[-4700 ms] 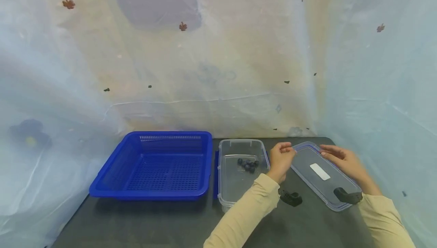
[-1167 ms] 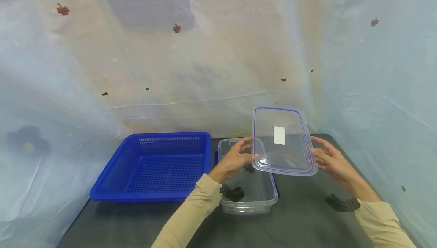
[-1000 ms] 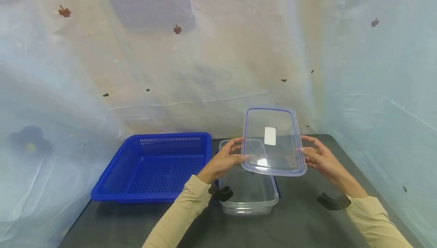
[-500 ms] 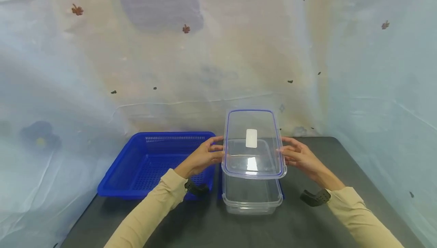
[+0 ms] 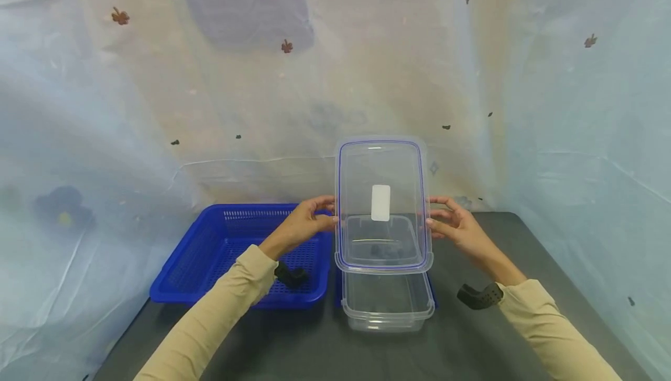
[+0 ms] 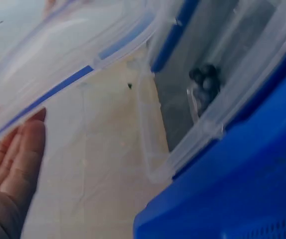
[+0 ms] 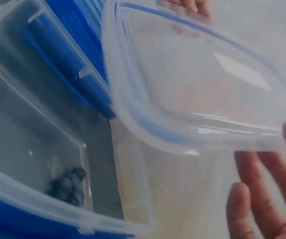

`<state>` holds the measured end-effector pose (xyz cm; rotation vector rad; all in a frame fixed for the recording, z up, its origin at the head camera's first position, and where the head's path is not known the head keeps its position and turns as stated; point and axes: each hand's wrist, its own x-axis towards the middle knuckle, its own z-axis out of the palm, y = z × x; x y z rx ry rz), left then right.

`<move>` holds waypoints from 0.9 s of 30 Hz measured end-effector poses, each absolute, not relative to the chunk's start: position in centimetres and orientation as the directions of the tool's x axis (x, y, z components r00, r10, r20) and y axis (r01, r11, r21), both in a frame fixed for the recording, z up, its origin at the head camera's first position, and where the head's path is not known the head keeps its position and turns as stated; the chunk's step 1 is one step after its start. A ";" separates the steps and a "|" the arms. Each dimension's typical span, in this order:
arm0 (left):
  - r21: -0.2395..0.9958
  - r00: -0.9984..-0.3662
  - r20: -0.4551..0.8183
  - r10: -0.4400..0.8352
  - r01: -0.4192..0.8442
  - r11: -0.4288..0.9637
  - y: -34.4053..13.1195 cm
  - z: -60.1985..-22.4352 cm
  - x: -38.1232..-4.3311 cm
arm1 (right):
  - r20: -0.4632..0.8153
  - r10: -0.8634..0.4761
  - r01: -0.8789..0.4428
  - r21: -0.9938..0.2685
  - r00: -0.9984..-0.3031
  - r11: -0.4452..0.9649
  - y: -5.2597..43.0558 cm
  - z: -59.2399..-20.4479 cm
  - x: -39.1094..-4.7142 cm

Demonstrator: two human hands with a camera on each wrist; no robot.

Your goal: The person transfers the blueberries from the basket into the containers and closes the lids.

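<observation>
A clear lid [image 5: 401,183] with a blue seal and a white label is held tilted up above a clear plastic container [image 5: 388,296]. My left hand [image 5: 301,223] pinches its left edge, thumb in front and fingers behind. On the opposite edge, my right hand [image 5: 461,229] grips it the same way. Small dark blueberries [image 7: 68,186] lie bunched inside the container, plain in both wrist views; through the lid they look faint in the head view. Blue side flaps [image 7: 58,55] of the container hang outward in the right wrist view.
A blue plastic basket [image 5: 183,276] with a perforated bottom stands left of the container, under my left forearm. Both rest on a dark grey table [image 5: 293,346]. A patterned plastic sheet [image 5: 262,101] rises behind and at both sides.
The lid was lying on the table at the right. Both hands have lifted it, carried it left over the container, and lately tilted its far edge up.
</observation>
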<state>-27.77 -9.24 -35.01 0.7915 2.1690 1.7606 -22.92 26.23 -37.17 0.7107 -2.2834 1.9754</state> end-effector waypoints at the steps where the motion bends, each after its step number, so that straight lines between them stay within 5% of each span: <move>1: 0.937 -0.812 0.192 0.551 0.319 0.144 -9.2 -34.9 -27.9 | 0.348 -0.304 -0.391 -0.916 -0.887 0.093 26.3 -37.0 -22.9; 5: 0.814 -0.711 0.382 0.590 0.561 0.148 -9.3 -34.9 -28.4 | 0.470 -0.303 -0.537 -0.820 -0.829 0.198 26.2 -36.7 -22.6; 9: 0.639 -0.545 0.534 0.647 0.761 0.113 -9.5 -35.1 -28.8 | 0.639 -0.353 -0.730 -0.608 -0.684 0.313 26.1 -37.2 -22.9; 13: 0.430 -0.359 0.605 0.711 0.899 0.088 -9.6 -35.1 -29.3 | 0.747 -0.388 -0.831 -0.400 -0.540 0.386 26.2 -37.9 -23.3; 17: 0.210 -0.212 0.578 0.788 0.972 0.107 -9.7 -35.2 -29.7 | 0.765 -0.435 -0.858 -0.291 -0.474 0.422 26.5 -38.5 -23.7; 22: -0.093 -0.118 0.500 0.858 0.978 0.189 -9.5 -35.8 -29.9 | 0.724 -0.532 -0.872 -0.202 -0.440 0.447 26.3 -39.3 -24.2; 27: -0.348 -0.118 0.349 0.930 0.905 0.246 -8.9 -36.4 -30.1 | 0.691 -0.607 -0.854 -0.030 -0.393 0.519 26.2 -40.3 -24.8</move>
